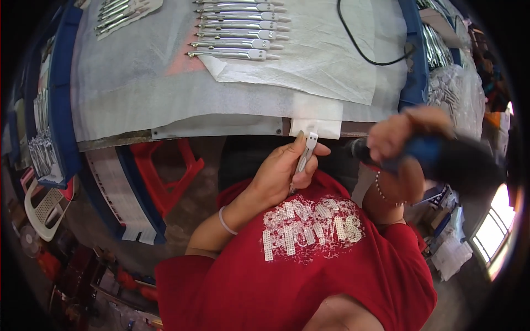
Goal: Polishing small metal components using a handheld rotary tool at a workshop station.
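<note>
Item: silver drawing compass (pixel 305 155), pinched between thumb and fingers of my left hand (pixel 277 172), its head at the white pad (pixel 316 112) on the edge of the worktop (pixel 135 83). Item: black-and-blue power screwdriver (pixel 461 157), blurred, grasped in my right hand (pixel 391 137), its tip apart from the compass. Item: row of similar compasses (pixel 237 43), farther back. Hazards, as I judged: a hurried approach could have skidded the tip into my fingers; a slack pinch could have let the compass twist.
</note>
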`<state>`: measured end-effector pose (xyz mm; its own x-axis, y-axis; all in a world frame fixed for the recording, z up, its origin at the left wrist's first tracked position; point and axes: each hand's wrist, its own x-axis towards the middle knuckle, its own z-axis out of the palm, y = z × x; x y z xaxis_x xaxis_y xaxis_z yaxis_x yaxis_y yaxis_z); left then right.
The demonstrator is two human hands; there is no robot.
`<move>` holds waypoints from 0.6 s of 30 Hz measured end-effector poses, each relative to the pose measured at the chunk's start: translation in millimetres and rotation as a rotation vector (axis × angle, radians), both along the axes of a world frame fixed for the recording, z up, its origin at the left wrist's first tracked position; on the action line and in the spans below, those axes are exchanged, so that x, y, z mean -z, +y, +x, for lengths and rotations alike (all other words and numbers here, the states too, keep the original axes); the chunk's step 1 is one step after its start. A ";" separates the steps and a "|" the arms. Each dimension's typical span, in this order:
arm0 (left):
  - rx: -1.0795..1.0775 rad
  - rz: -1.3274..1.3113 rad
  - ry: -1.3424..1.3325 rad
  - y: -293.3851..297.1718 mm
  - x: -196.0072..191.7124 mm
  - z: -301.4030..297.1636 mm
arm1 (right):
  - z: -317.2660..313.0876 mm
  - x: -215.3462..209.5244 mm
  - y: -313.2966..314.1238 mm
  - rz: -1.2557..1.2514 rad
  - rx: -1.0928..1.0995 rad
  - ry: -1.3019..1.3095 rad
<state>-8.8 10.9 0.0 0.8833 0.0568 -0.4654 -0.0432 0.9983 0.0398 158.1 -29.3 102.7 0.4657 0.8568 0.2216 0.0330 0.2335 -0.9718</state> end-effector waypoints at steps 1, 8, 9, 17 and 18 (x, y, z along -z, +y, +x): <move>0.003 0.012 -0.001 -0.1 0.6 -2.9 | -3.3 -2.4 1.6 -0.164 0.064 0.034; 0.095 -0.227 -0.225 11.3 -18.7 -5.1 | 12.2 26.8 7.7 -0.456 -0.150 0.410; 0.104 -0.215 -0.215 14.2 -22.1 -5.6 | 9.2 27.8 8.4 -0.445 -0.154 0.430; 0.210 0.680 -0.014 70.5 -83.5 -26.0 | 6.1 -0.3 -7.2 -0.159 0.009 0.505; 0.202 0.863 -0.014 87.5 -92.2 -36.6 | 8.0 -4.6 -11.0 -0.114 -0.002 0.482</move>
<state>-45.4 98.4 92.2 0.9197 0.2251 -0.3216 0.1249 0.6090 0.7833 166.1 -40.3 107.3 0.4900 0.8642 -0.1143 -0.4273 0.1238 -0.8956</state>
